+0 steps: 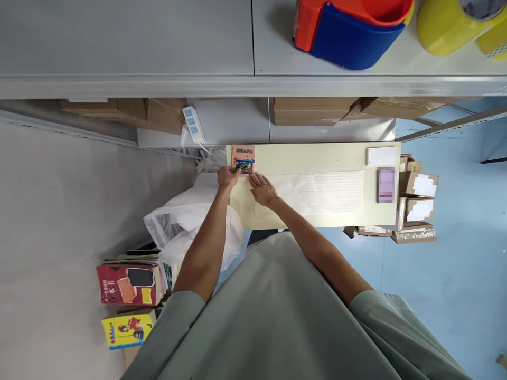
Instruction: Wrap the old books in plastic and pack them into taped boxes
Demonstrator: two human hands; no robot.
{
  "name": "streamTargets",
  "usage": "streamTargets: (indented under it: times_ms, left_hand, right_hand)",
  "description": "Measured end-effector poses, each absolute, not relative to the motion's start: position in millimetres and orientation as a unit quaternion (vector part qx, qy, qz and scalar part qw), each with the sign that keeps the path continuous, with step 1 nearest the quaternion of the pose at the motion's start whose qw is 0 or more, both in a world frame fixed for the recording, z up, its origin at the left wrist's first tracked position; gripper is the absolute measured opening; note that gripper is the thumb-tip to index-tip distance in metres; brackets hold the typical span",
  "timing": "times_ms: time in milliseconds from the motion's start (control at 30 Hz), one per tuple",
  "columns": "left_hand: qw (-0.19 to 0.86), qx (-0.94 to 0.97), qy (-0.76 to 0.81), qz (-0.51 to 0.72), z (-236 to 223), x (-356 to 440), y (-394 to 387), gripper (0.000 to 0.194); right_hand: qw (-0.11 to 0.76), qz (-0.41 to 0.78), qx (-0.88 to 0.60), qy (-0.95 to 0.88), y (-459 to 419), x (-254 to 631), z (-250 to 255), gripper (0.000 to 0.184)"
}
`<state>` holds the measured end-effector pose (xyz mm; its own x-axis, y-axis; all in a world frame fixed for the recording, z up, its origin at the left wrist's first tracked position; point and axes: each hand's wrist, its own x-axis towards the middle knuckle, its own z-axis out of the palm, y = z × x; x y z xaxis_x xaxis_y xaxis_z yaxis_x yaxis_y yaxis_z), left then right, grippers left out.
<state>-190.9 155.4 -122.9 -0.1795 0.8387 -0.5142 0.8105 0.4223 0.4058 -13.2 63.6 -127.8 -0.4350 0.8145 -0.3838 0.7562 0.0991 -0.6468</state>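
Note:
A small pink book (243, 151) with a colourful picture on its cover lies at the left end of a cream tabletop (301, 157). My left hand (227, 178) grips its lower left corner, with the thumb on the cover; the other fingers are partly hidden. Fingers stretched out and flat, my right hand (263, 189) rests by the book's lower right corner. Right of that hand, a white sheet with faint stripes (320, 192) is spread over the table.
A white card (381, 156) and a purple box-like item (385, 185) lie at the table's right end. Behind stand a power strip (193, 124) and cardboard boxes (312, 111). Overhead, a shelf (158, 42) holds a red-blue tape dispenser (352, 39). White plastic bags (198, 211) and stacked books (129, 285) are left.

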Motion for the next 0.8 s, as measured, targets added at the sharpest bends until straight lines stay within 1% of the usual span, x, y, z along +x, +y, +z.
streamTargets:
  times_ms: [67,133,200,267,333,400,467,533,633,700,800]
  left_hand:
    - [0.351,0.511,0.785,0.018,-110.8,-193.0,157.3,0.022]
    - [0.342,0.507,0.791,0.035,-96.3,-192.7,156.7,0.020]
    - [0.345,0.508,0.784,0.082,-81.0,-188.0,152.1,0.020]
    - [0.367,0.499,0.772,0.144,-66.2,-178.3,143.1,0.021]
    - [0.412,0.469,0.754,0.205,-53.8,-163.4,129.9,0.029]
    - [0.472,0.430,0.726,0.256,-45.3,-143.6,113.7,0.043]
    - [0.530,0.400,0.692,0.281,-42.0,-118.5,95.6,0.058]
    - [0.572,0.383,0.671,0.277,-44.5,-88.3,76.9,0.066]
    - [0.603,0.374,0.662,0.241,-57.2,-36.4,48.4,0.065]
    - [0.619,0.386,0.654,0.203,-68.8,-0.7,30.0,0.059]
    - [0.639,0.429,0.627,0.124,-85.7,47.9,6.4,0.044]
  right_hand:
    - [0.030,0.424,-0.530,-0.734,68.8,-12.3,-128.5,0.068]
    - [0.030,0.445,-0.533,-0.719,75.5,-8.8,-126.4,0.065]
    - [0.061,0.476,-0.549,-0.685,81.3,-0.5,-123.0,0.063]
    - [0.133,0.511,-0.575,-0.626,83.2,14.3,-120.0,0.066]
    - [0.228,0.550,-0.589,-0.546,79.4,35.9,-118.2,0.075]
    - [0.310,0.590,-0.585,-0.462,69.2,63.7,-117.6,0.081]
    - [0.363,0.611,-0.580,-0.399,52.9,96.3,-117.4,0.075]
    - [0.392,0.603,-0.588,-0.370,31.1,132.0,-116.8,0.061]
    - [0.401,0.569,-0.615,-0.369,-9.6,188.0,-115.1,0.046]
    - [0.395,0.543,-0.641,-0.371,-38.6,224.8,-114.2,0.043]
    - [0.371,0.493,-0.697,-0.366,-77.1,274.4,-114.2,0.043]
